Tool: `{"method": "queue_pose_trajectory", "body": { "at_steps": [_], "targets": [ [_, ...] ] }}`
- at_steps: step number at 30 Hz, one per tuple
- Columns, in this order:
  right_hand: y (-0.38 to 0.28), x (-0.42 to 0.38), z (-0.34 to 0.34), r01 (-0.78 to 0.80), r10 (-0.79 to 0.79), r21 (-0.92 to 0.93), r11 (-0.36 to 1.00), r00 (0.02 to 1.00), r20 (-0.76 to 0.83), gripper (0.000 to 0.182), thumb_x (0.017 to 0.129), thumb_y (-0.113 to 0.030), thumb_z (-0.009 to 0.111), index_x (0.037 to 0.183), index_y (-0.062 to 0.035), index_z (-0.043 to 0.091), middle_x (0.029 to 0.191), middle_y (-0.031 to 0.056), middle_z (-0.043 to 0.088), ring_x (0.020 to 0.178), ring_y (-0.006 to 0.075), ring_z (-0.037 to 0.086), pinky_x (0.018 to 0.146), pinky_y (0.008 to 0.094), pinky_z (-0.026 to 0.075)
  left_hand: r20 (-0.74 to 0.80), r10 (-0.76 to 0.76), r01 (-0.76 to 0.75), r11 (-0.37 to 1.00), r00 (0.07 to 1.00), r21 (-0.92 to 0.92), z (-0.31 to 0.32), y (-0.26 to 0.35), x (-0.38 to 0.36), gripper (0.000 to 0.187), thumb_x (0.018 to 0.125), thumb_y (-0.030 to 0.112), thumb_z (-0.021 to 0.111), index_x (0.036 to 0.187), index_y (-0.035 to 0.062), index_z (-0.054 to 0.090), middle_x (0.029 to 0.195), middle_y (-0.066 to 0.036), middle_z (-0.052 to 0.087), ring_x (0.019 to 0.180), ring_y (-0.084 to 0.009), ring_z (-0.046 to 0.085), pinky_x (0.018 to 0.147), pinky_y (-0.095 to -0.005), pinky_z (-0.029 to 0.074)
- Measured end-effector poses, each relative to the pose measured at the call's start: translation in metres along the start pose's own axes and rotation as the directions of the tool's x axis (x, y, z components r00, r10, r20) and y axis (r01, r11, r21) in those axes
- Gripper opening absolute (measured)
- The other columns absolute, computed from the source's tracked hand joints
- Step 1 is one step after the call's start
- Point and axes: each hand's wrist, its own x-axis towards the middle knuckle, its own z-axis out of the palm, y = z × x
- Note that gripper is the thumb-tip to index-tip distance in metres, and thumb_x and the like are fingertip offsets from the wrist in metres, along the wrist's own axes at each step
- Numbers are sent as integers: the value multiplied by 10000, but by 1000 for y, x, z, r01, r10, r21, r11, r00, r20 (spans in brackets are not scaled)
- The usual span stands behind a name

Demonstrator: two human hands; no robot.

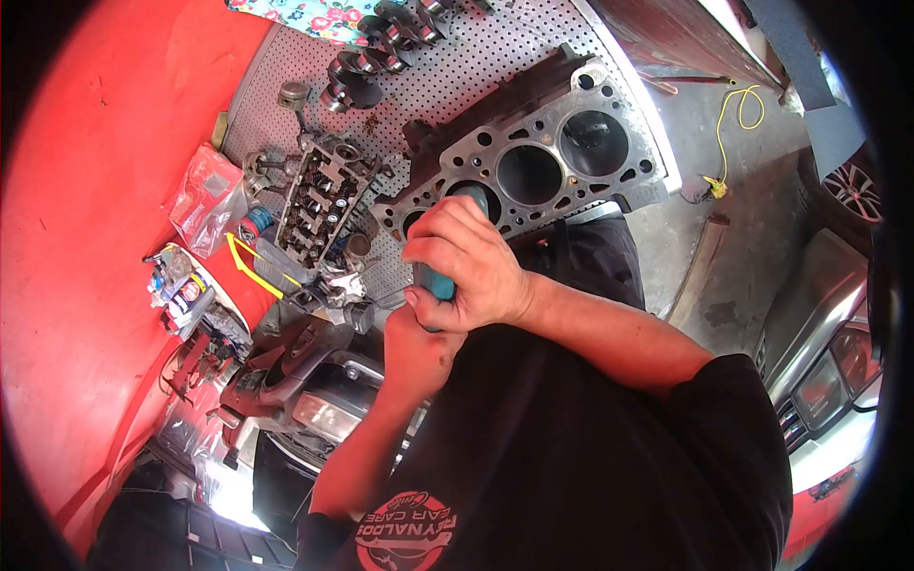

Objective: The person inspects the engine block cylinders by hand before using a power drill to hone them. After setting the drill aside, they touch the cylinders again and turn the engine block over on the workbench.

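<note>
Since this teal tool [438,283] has a fairly long body, it makes sense that both hands are on it. The right hand [471,262] is wrapped round the upper part, fingers curled over, and the left hand [419,343] is closed round the lower end just beside it, at about 7 o'clock from the right. Some left fingers are hidden, but it looks like a proper grip. Two-handed is probably for control, one hand steering and the other backing it up.

The tool's front end points to 12 o'clock, over a bore [492,205] in the engine block [564,164]. Can't tell if it's touching the metal. The block sits at 1 o'clock from the hands, bores facing up, I'd guess so you can get at them from above.

Other parts share the perforated table [457,90]: cylinder head [324,205] at 10 o'clock, a piston [294,93] and the crankshaft [405,29] around 11. My guess is they're parked over there to keep them out of the hands' way.
</note>
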Motion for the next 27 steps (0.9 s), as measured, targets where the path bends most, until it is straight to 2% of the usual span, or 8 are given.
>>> {"method": "queue_pose_trajectory", "body": {
  "at_steps": [4,7,10,16,19,22,25,27],
  "targets": [
    [3,-1,0,-47,47,-21,999,999,7,387,719,-247,803,1031,-77,648,1012,92,597,940,316,577,888,442,460,11,-30,30,1000,999,2,0,5,4,176,854,74,692,941,-62,623,751,-147,657,691,-208,625,638,-386,487],
    [7,-2,-1,-53,53,-30,998,999,9,381,727,-250,802,1029,-74,649,1018,95,600,947,318,582,884,439,460,-4,-12,12,1000,1000,-2,4,-2,9,181,858,89,696,937,-58,627,752,-138,661,696,-200,630,637,-383,488],
    [10,-2,-1,-55,55,-37,998,999,-2,378,732,-249,802,1027,-69,649,1019,96,607,945,317,588,875,438,459,-49,-8,6,999,999,-36,7,9,12,58,782,39,607,755,-10,590,669,-23,597,654,-119,570,585,-324,442],
    [14,2,-4,-53,52,-47,997,998,-33,366,732,-244,799,1013,-68,644,1010,97,617,922,314,594,861,433,458,-38,-19,18,999,999,-36,10,14,19,47,759,39,602,746,-6,601,669,-36,611,659,-133,596,595,-326,455],
    [13,1,-3,-57,56,-39,998,998,-32,365,730,-243,797,1013,-72,644,1010,95,614,935,312,589,870,436,457,-29,-25,24,999,999,-31,8,16,17,57,760,44,615,753,-12,606,670,-41,615,665,-138,600,603,-333,465],
    [4,3,-4,-17,17,-39,999,1000,-7,378,732,-221,799,1030,-48,644,1005,127,608,894,334,596,833,444,466,5,-2,2,1000,1000,14,1,3,8,153,842,85,697,883,-47,630,742,-118,659,702,-185,635,636,-378,489],
    [-11,4,0,-3,3,-23,1000,1000,-22,383,734,-233,803,1033,-49,649,1007,123,604,898,332,591,838,444,464,-25,53,-54,998,998,-22,-4,10,-8,154,841,74,696,906,-47,625,775,-126,664,728,-190,634,650,-376,487],
    [-21,7,0,4,-5,-20,1000,1000,-15,392,728,-246,805,1032,-50,653,1006,117,610,905,332,591,850,446,465,-27,3,-3,1000,1000,-6,-9,1,-17,170,857,74,700,953,-44,624,821,-124,670,761,-175,628,661,-373,489]
  ]
}}
